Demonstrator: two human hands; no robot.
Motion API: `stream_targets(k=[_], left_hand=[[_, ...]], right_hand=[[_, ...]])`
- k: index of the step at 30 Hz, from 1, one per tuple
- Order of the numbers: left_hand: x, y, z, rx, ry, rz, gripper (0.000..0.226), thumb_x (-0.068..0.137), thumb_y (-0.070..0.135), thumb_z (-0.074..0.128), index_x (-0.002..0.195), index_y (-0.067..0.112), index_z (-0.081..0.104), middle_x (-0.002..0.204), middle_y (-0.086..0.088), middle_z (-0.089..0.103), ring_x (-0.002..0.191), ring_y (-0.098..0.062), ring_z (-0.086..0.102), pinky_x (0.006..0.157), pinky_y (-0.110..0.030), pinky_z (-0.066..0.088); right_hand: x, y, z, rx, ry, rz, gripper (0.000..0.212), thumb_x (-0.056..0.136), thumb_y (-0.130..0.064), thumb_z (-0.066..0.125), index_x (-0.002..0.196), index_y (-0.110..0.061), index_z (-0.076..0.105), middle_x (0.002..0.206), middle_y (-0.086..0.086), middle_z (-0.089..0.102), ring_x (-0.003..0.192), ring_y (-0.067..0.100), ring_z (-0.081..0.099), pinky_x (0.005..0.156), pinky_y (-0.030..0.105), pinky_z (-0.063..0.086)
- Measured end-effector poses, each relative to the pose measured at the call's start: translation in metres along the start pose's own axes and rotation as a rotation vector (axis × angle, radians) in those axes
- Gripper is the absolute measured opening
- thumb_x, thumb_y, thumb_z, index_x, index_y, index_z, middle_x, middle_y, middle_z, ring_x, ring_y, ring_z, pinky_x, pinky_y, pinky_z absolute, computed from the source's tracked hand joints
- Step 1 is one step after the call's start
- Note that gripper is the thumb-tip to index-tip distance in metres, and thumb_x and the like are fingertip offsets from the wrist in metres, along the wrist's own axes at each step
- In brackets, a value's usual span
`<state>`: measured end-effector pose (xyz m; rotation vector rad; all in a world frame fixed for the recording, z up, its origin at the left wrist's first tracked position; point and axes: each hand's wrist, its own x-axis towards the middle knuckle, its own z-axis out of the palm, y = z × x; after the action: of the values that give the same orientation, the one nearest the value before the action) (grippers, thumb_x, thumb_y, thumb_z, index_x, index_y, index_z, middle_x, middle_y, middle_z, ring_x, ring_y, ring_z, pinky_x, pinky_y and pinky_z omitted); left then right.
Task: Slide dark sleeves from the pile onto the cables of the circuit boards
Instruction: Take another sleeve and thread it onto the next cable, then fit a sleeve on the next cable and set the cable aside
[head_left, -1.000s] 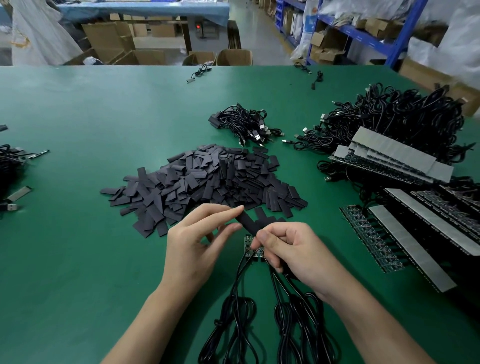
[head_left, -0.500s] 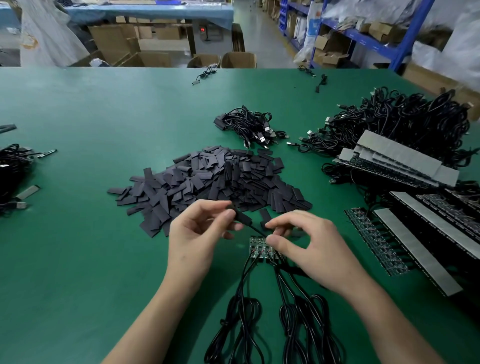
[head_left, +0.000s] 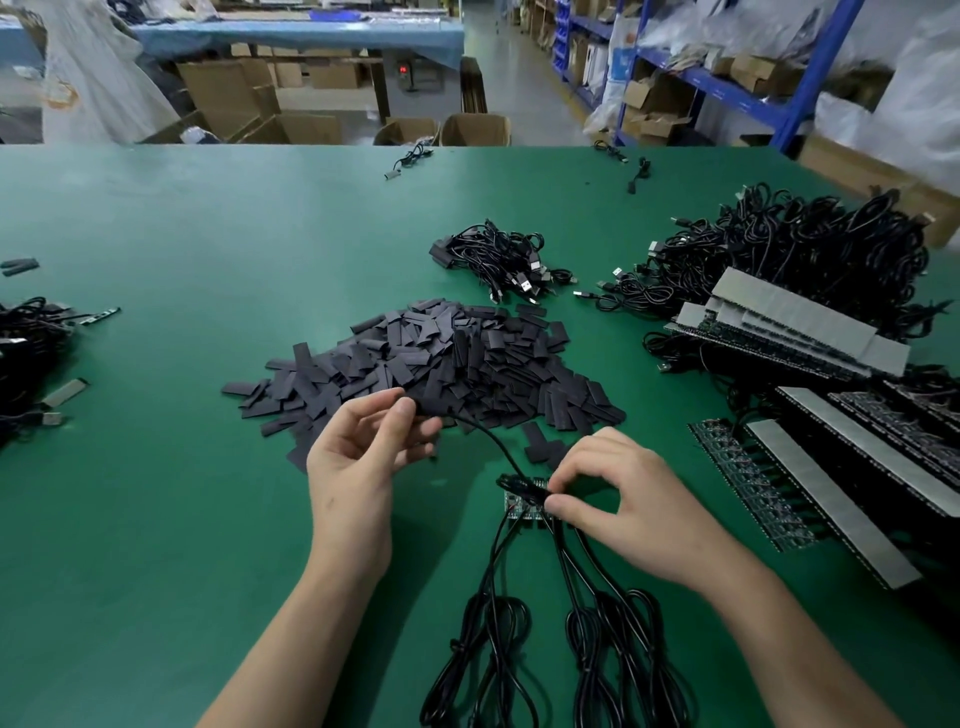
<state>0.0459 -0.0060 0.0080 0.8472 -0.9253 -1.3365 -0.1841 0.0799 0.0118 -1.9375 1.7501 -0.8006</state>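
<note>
Sleeve pile (head_left: 426, 364) behind circuit board (head_left: 522, 506), on table (head_left: 156, 493)

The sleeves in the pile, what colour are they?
The pile of sleeves is dark grey, nearly black, as the head view shows.

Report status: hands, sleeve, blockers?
Left hand pinches cable end. Right hand pinches sleeve at board. Pile close behind, not blocking.

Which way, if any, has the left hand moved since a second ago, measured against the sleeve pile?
Yes: leftward. The left hand has pulled away from the right hand, its fingertips now at the near edge of the sleeve pile.
</note>
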Motion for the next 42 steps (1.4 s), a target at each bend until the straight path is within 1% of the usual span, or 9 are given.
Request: stream_targets(k=[4,8,12,17,23,29,36,39,42], left_hand=[[0.001,0.001,-0.001,0.096,-0.067,-0.028,0.037,0.091,0.024,0.070,0.128,0.020,0.064,0.102,-0.006,0.079,0.088,-0.018,0.077,0.071,-0.024,0.060],[-0.003,-0.007,-0.001,0.680,-0.287,0.082,0.023,0.093,0.029,0.073,0.116,0.032,0.072,0.094,0.010,0.076,0.085,-0.005,0.070,0.078,-0.023,0.054],[-0.014,-0.010,0.006,1.204,-0.555,0.245,0.049,0.087,0.073,0.057,0.120,0.040,0.072,0.105,0.024,0.061,0.101,0.003,0.058,0.090,-0.028,0.051],[-0.013,-0.009,0.002,1.322,-0.673,0.261,0.069,0.079,0.087,0.047,0.128,0.043,0.065,0.110,0.022,0.047,0.112,-0.001,0.046,0.098,-0.029,0.043],[-0.012,-0.013,0.003,1.300,-0.667,0.271,0.057,0.078,0.080,0.054,0.122,0.044,0.061,0.110,0.024,0.047,0.109,0.001,0.044,0.093,-0.025,0.038],[-0.009,-0.016,0.005,1.168,-0.645,0.241,0.037,0.084,0.071,0.057,0.108,0.044,0.058,0.097,0.027,0.059,0.099,0.006,0.052,0.089,-0.020,0.037],[-0.008,-0.014,0.006,0.821,-0.499,-0.018,0.013,0.087,0.029,0.081,0.082,0.036,0.072,0.076,0.020,0.069,0.072,0.001,0.064,0.071,-0.013,0.046],[-0.007,-0.011,0.006,0.699,-0.486,-0.085,0.007,0.088,0.023,0.081,0.087,0.028,0.076,0.074,0.012,0.068,0.071,-0.003,0.062,0.072,-0.020,0.050],[-0.006,-0.008,0.006,0.603,-0.474,-0.136,0.006,0.089,0.017,0.080,0.089,0.022,0.078,0.075,0.005,0.070,0.074,-0.012,0.065,0.079,-0.033,0.055]], right_hand=[[0.003,-0.004,-0.014,0.240,0.047,0.071,0.007,0.096,-0.036,0.067,0.091,-0.037,0.071,0.096,-0.017,0.074,0.093,0.003,0.068,0.080,0.019,0.050],[0.031,-0.008,-0.037,0.331,0.232,0.110,0.011,0.101,-0.019,0.063,0.093,-0.020,0.070,0.088,-0.006,0.078,0.076,0.013,0.076,0.073,0.022,0.059],[0.095,-0.010,-0.063,0.111,0.300,0.154,0.013,0.103,-0.027,0.062,0.095,-0.019,0.068,0.085,-0.006,0.076,0.061,0.011,0.074,0.074,0.032,0.062],[0.185,-0.011,-0.080,-0.129,0.316,0.162,0.016,0.104,-0.030,0.061,0.097,-0.018,0.068,0.089,-0.005,0.076,0.051,0.006,0.070,0.066,0.035,0.059],[0.278,-0.011,-0.073,-0.141,0.391,0.231,0.016,0.103,-0.024,0.063,0.099,-0.011,0.072,0.089,0.004,0.076,0.064,0.014,0.075,0.070,0.026,0.058],[0.310,0.001,-0.055,-0.220,0.338,0.324,0.024,0.096,-0.004,0.059,0.110,-0.016,0.075,0.124,0.007,0.070,0.114,0.026,0.065,0.097,0.038,0.055],[0.233,-0.008,-0.038,-0.097,0.426,0.179,0.018,0.099,-0.011,0.058,0.106,-0.019,0.073,0.115,0.006,0.062,0.097,0.018,0.062,0.090,0.029,0.053],[0.156,-0.026,-0.024,0.027,0.258,0.080,0.010,0.101,-0.027,0.062,0.103,-0.026,0.072,0.104,-0.009,0.070,0.085,0.004,0.063,0.073,0.005,0.045],[0.080,-0.030,-0.008,0.208,0.057,0.101,0.016,0.096,-0.049,0.062,0.099,-0.037,0.072,0.097,-0.019,0.074,0.087,0.002,0.068,0.076,0.019,0.053]])
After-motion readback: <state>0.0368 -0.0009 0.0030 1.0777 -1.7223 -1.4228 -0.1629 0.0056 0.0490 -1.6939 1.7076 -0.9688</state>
